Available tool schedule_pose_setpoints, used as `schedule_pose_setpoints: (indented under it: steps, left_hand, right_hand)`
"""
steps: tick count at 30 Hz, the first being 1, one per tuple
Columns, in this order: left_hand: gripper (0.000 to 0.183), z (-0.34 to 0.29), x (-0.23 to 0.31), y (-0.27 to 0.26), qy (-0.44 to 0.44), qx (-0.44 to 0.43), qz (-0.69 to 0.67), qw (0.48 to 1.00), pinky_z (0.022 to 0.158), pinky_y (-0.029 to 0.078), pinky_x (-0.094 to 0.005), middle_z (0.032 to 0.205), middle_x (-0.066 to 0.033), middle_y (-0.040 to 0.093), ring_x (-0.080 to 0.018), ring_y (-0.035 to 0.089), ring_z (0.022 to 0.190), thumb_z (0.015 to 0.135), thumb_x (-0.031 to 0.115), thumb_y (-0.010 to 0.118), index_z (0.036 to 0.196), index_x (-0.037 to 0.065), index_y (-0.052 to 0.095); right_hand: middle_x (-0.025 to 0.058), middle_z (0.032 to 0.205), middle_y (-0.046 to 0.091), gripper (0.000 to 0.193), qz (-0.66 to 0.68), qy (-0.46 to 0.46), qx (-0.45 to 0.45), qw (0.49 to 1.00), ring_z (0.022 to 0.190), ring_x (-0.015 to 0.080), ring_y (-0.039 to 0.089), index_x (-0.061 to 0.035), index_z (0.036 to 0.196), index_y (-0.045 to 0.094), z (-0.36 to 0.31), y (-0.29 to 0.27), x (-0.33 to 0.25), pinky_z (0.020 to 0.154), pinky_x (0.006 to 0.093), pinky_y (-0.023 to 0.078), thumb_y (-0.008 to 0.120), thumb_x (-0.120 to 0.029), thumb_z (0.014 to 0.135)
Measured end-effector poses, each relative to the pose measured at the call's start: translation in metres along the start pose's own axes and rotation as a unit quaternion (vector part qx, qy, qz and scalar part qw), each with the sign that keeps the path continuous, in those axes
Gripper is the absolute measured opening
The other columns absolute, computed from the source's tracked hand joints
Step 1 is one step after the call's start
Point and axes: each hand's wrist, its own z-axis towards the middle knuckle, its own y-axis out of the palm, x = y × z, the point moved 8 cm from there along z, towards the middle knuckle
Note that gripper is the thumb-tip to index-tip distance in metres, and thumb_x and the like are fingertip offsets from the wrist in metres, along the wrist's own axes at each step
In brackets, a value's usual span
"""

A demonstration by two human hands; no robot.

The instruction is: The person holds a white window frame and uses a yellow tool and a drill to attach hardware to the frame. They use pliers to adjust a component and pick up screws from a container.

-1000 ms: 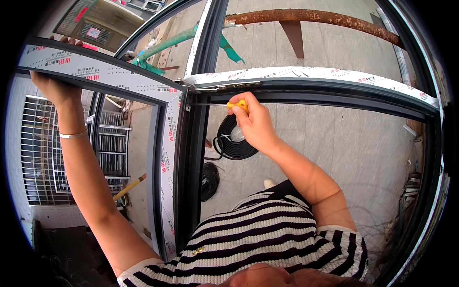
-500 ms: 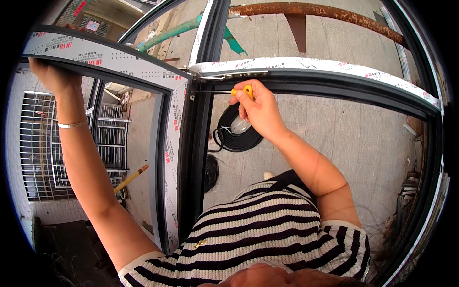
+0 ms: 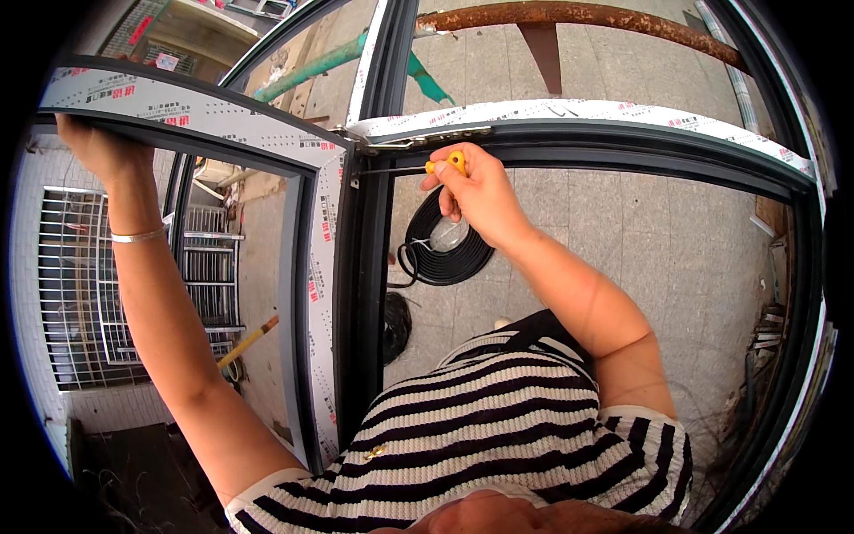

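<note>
Shifting since a second ago, the right hand is now holding the screwdriver with its lower fingers curling clear below the yellow handle, and more of the handle's holed end is showing. Thumb and forefinger are closing on that handle, just below the hinge. The shaft is pointing left toward the dark channel between sash and frame — its tip is getting lost there, so whether it is sitting in a screw cannot be told.

The left hand is clasping the far end of the sash from beneath, its fingertips hiding behind the rail. On the ground, a black hose is lying coiled; a black bundle nearby is partly hiding behind the post — bag or coil, its contents cannot be made out. Clutter is blurring at the right, and the striped shirt is running off the lower edge.
</note>
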Motion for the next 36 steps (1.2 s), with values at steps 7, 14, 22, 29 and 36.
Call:
schedule_pose_setpoints:
  steps: [7, 14, 22, 29, 36]
  left_hand:
    - [0.050, -0.001, 0.000, 0.001, 0.007, -0.003, -0.005, 1.000, 0.095, 0.050, -0.0537, 0.107, -0.0266, 0.062, -0.0392, 0.063, 0.099, 0.094, 0.033, 0.029, 0.114, -0.006, 0.053]
    - [0.048, 0.000, -0.001, 0.001, -0.008, 0.004, -0.043, 0.999, 0.093, 0.051, -0.0552, 0.105, -0.0277, 0.062, -0.0384, 0.064, 0.098, 0.094, 0.032, 0.029, 0.113, -0.006, 0.053]
    - [0.049, 0.002, -0.002, 0.003, -0.004, -0.032, -0.021, 0.999, 0.093, 0.051, -0.0520, 0.110, -0.0269, 0.058, -0.0384, 0.063, 0.099, 0.093, 0.032, 0.028, 0.119, -0.004, 0.049]
    - [0.049, 0.000, -0.001, 0.002, -0.011, -0.028, -0.012, 0.999, 0.093, 0.051, -0.0515, 0.109, -0.0258, 0.058, -0.0381, 0.064, 0.098, 0.092, 0.032, 0.030, 0.120, -0.004, 0.049]
    - [0.048, 0.007, -0.009, -0.003, -0.023, -0.047, -0.043, 0.998, 0.092, 0.051, -0.0517, 0.107, -0.0252, 0.059, -0.0378, 0.064, 0.094, 0.092, 0.031, 0.031, 0.119, -0.004, 0.049]
  right_hand:
    - [0.0158, 0.096, 0.065, 0.026, 0.125, 0.229, -0.017, 0.965, 0.069, 0.0155, 0.061, -0.0007, 0.110, 0.053, -0.006, 0.008, 0.012, 0.061, 0.0296, 0.051, 0.051, -0.024, 0.100]
    - [0.0166, 0.097, 0.064, 0.019, 0.056, 0.261, -0.180, 0.947, 0.082, 0.0194, 0.063, -0.0029, 0.107, 0.054, 0.003, 0.007, 0.012, 0.072, 0.0368, 0.054, 0.055, -0.019, 0.097]
    - [0.0215, 0.094, 0.064, 0.016, -0.123, 0.212, -0.247, 0.938, 0.081, 0.0296, 0.069, 0.0033, 0.102, 0.049, 0.009, -0.005, 0.003, 0.066, 0.0383, 0.059, 0.054, -0.010, 0.095]
    - [0.0156, 0.085, 0.064, 0.017, -0.231, 0.149, -0.232, 0.933, 0.066, 0.0220, 0.068, 0.0034, 0.097, 0.050, 0.006, -0.007, -0.009, 0.055, 0.0324, 0.057, 0.056, -0.012, 0.093]
    - [0.0113, 0.074, 0.063, 0.021, -0.223, 0.134, -0.252, 0.932, 0.055, 0.0179, 0.065, 0.0034, 0.099, 0.048, 0.008, -0.007, -0.008, 0.048, 0.0294, 0.054, 0.059, -0.013, 0.092]
